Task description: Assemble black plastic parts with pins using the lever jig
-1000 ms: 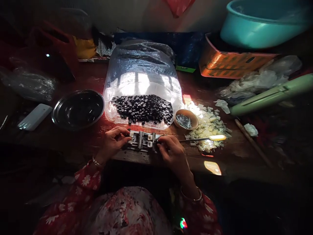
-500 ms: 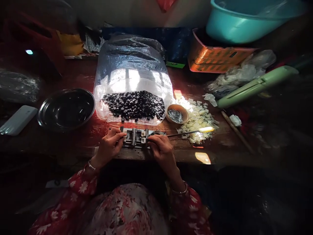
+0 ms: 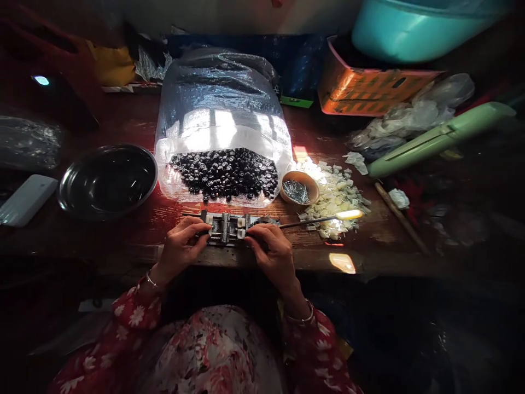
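Observation:
A small metal jig (image 3: 225,230) with springs and rods lies at the table's front edge, between my hands. My left hand (image 3: 184,244) is closed in a pinch at the jig's left end, by a small white plastic piece (image 3: 209,220). At the other end, my right hand (image 3: 273,249) pinches beside another white piece (image 3: 241,225). What sits between the fingertips of either hand is too small to make out. A thin rod with a pale handle (image 3: 348,215) sticks out rightward from behind my right hand.
Black round caps (image 3: 225,174) spill from a translucent sack (image 3: 223,109). A small bowl (image 3: 315,191) of metal pins stands beside a heap of pale plastic pieces (image 3: 342,191). A steel basin (image 3: 65,191) is at left; an orange basket (image 3: 365,93) and green tube-like object (image 3: 443,137) are at right.
The view has shifted slightly. Both hands stay at the jig's ends; the right fingertips have drawn a little closer to the white piece there.

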Motion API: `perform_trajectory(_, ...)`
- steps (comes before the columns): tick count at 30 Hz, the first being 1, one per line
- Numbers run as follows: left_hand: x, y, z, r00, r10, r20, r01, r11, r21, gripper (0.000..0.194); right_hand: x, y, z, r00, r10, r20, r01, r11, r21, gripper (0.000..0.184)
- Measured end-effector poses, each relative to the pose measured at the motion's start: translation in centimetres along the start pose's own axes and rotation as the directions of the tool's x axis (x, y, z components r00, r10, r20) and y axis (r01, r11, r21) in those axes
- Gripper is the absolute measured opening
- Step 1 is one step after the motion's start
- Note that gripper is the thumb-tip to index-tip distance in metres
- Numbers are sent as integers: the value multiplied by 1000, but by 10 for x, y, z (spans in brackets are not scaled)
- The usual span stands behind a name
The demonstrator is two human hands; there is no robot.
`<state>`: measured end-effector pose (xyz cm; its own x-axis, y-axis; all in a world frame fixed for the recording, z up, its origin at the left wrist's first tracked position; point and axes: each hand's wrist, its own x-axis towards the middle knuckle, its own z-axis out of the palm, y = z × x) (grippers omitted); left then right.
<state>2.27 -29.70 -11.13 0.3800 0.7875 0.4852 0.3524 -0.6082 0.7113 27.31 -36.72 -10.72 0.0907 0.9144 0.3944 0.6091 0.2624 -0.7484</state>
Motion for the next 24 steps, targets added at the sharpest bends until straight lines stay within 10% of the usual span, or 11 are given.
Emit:
perform_trajectory(13, 4, -4, 5, 991, 78, 109, -103, 964, 247, 20, 9, -9, 17, 982, -144, 119, 172, 946, -274, 14)
perform_trajectory(24, 4, -1, 14, 997, -59, 52, 42, 955, 294, 8, -7, 0, 38, 988, -133, -81, 103, 949, -298, 18)
